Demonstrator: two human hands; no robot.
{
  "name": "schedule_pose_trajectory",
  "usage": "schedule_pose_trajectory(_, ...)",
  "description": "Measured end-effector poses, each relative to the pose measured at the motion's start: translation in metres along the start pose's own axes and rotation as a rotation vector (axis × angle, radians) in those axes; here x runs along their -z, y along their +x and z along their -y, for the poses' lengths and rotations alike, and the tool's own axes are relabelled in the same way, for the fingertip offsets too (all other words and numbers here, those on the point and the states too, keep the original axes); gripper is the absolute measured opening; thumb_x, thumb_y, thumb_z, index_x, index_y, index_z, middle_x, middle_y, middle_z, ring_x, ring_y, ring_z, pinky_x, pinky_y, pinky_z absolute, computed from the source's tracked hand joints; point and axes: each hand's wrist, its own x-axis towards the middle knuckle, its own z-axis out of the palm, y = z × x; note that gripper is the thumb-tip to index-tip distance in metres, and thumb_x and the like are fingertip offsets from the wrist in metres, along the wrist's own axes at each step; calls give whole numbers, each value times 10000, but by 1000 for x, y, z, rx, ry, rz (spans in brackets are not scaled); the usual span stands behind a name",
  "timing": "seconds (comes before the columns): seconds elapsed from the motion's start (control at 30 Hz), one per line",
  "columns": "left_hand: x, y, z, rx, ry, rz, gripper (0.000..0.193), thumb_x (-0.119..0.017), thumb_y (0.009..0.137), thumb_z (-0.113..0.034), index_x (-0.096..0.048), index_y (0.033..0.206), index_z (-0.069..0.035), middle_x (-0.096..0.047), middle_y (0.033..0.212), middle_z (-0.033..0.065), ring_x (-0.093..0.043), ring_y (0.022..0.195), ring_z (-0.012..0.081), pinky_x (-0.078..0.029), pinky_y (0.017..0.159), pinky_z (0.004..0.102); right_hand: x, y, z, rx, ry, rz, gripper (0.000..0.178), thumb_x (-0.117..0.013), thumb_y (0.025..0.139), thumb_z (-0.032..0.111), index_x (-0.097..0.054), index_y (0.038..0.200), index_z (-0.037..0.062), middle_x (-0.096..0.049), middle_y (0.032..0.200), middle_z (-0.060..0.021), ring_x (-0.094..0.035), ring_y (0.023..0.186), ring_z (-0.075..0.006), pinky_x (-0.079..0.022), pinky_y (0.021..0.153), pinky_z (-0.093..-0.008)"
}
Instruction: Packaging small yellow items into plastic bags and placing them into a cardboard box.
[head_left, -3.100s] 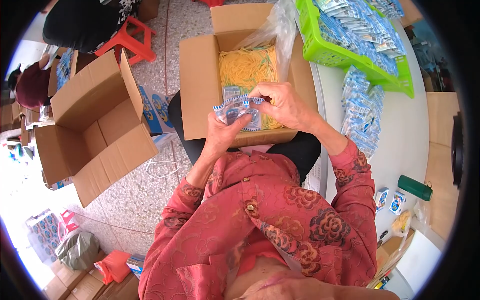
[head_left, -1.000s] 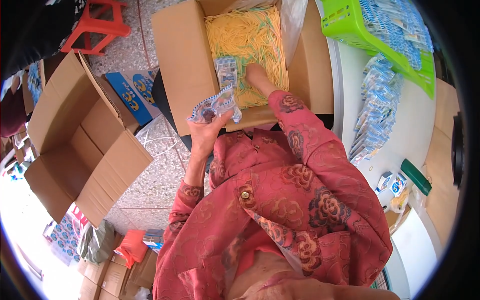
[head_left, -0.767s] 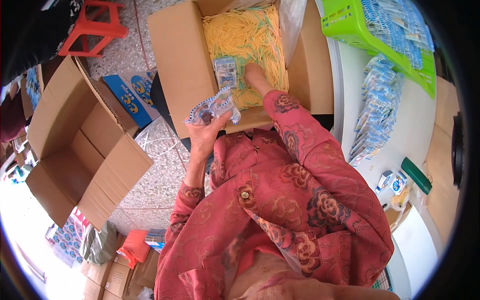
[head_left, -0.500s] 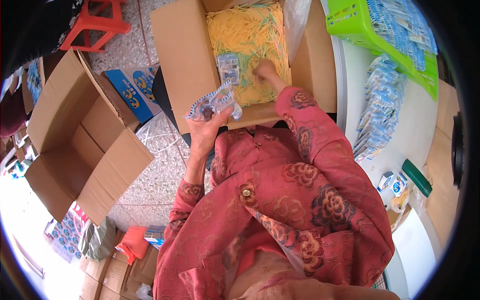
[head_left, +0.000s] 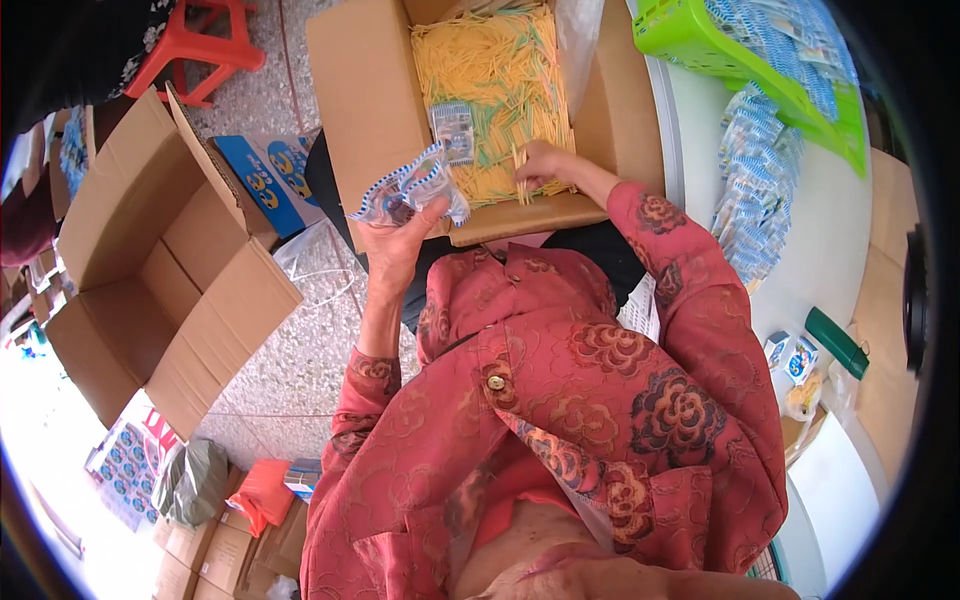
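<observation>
My left hand [head_left: 397,240] is closed on clear plastic packets [head_left: 408,188] with blue-and-white striped edges, held at the near left corner of an open cardboard box [head_left: 365,90]. Inside that box lies a thick layer of thin yellow and green sticks [head_left: 480,60]. Over its near right part, my right hand [head_left: 545,166] pinches a few thin yellow sticks [head_left: 521,175], which stand roughly upright between the fingertips. Another striped packet [head_left: 453,133] rests on the sticks, against the box's left side.
At the right, a white table [head_left: 690,150] bears a green basket [head_left: 700,45] full of striped packets and a long row of packets [head_left: 752,190]. An open cardboard box [head_left: 165,270] stands on the left, near a blue printed box [head_left: 265,180] and a red stool [head_left: 205,50].
My right hand has come up from the pile and nearer to me, now with thin yellow sticks showing in its fingers. The left hand has shifted slightly left with its packets.
</observation>
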Motion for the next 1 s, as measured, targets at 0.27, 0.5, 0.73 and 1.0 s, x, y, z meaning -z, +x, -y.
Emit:
schedule_pose_trajectory(0.27, -13, -12, -6, -32, -28, 61, 331, -665, 704, 53, -553, 1015, 36, -598, 938, 68, -579, 834, 137, -485, 738, 267, -14, -14, -2, 23, 121, 69, 220, -685, 648, 9, -574, 837, -3, -576, 659, -67, -530, 467, -113, -473, 435, -233)
schedule_pose_trajectory(0.5, -18, -21, -1, -12, -15, 110, 340, -673, 694, 58, -550, 1012, 41, -599, 945, 76, -582, 834, 135, -491, 746, 270, -15, -37, 1, 153, -55, -46, 165, -684, 679, 48, -582, 792, -16, -590, 666, -74, -532, 479, -104, -457, 434, -233)
schedule_pose_trajectory(0.73, -24, -23, -4, 3, 36, 159, 284, -660, 721, 28, -582, 994, 47, -618, 885, 68, -577, 785, 106, -482, 707, 239, 14, -173, 104, 681, 447, -102, 133, -618, 787, 161, -599, 875, 63, -605, 780, -2, -527, 646, -36, -412, 516, -169)
schedule_pose_trajectory(1.0, -35, -20, -2, 1, 231, 241, 267, -669, 718, -12, -605, 970, 48, -631, 818, 31, -560, 737, 64, -470, 670, 209, -8, -255, 150, 785, 206, 47, 150, -635, 777, 160, -604, 869, 45, -605, 766, 0, -521, 634, -36, -420, 538, -175)
